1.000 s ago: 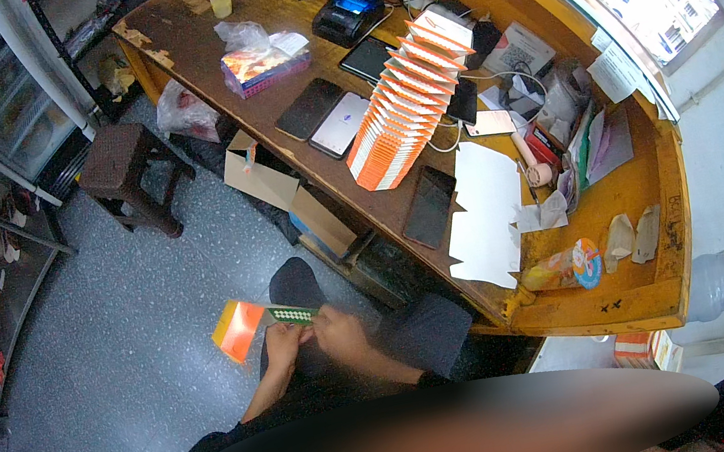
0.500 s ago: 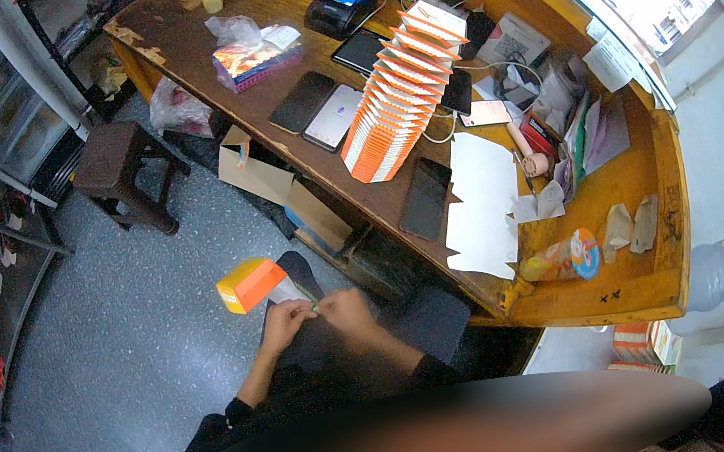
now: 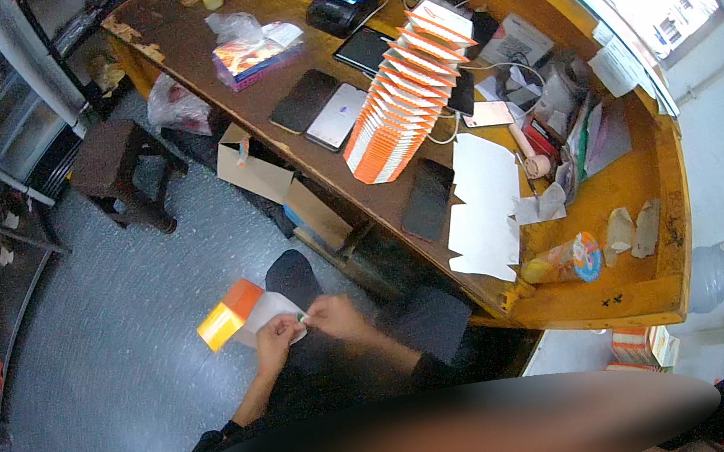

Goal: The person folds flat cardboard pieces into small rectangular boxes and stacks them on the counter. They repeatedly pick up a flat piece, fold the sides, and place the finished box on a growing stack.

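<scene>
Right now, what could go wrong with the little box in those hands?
Both the left hand and the right hand pinch one end of the orange and white box over the lap, away from the wooden counter. It may slip and fall onto the grey floor. The long leaning row of orange cartons on the counter might topple if bumped.

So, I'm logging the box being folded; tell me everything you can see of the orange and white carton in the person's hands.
The carton looks like thin card: a white panel with an orange end shading to yellow at its outer tip. It is held over the person's lap above the grey floor, tilted, orange end pointing up and to the left. The left hand grips its white lower edge; the right hand pinches near the same edge. Nothing else touches it.
</scene>
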Demonstrator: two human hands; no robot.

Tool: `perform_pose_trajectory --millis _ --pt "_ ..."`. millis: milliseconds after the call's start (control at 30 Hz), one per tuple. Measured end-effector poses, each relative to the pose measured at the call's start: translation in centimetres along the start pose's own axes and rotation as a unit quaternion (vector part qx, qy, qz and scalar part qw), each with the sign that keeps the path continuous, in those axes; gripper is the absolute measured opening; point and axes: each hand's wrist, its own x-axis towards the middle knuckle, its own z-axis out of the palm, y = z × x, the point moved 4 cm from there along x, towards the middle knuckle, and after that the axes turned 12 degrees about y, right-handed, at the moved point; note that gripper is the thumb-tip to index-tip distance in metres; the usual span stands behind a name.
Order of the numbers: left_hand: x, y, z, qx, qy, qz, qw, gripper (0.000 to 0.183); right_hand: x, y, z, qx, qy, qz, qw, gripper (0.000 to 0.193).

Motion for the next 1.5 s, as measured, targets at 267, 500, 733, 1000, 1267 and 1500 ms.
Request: perform_pose_trajectory --millis 267,500,733,1000,1267,1500 --pt "-0.8 -2.9 -0.5 -0.008 0.007 -0.020 1.000 0.011 -2.0 2.4 1.9 -0.116 -0.010 -0.013 0.993 0.018" --pt "-0.9 -2.4 0.1 -0.014 -0.016 0.000 1.000 0.011 -2.0 1.5 1.6 -0.144 -0.001 -0.051 0.988 0.017" --pt "-1.2 -1.5 0.0 -0.007 -0.001 0.018 1.000 0.012 -2.6 0.0 0.4 -0.004 0.009 0.070 0.997 0.022" --pt "-0.7 -3.6 -0.3 -0.005 -0.006 -0.001 1.000 0.015 -2.0 0.8 1.5 -0.077 -0.005 0.054 0.996 0.010" --pt "-0.9 -2.8 0.0 0.037 0.009 0.020 0.999 0.018 -2.0 0.0 0.9 -0.031 0.009 0.093 0.995 0.012" --pt "-1.6 -1.5 0.0 -0.015 -0.002 -0.003 1.000 0.017 -1.9 0.0 1.8 -0.010 -0.003 0.072 0.997 0.011"
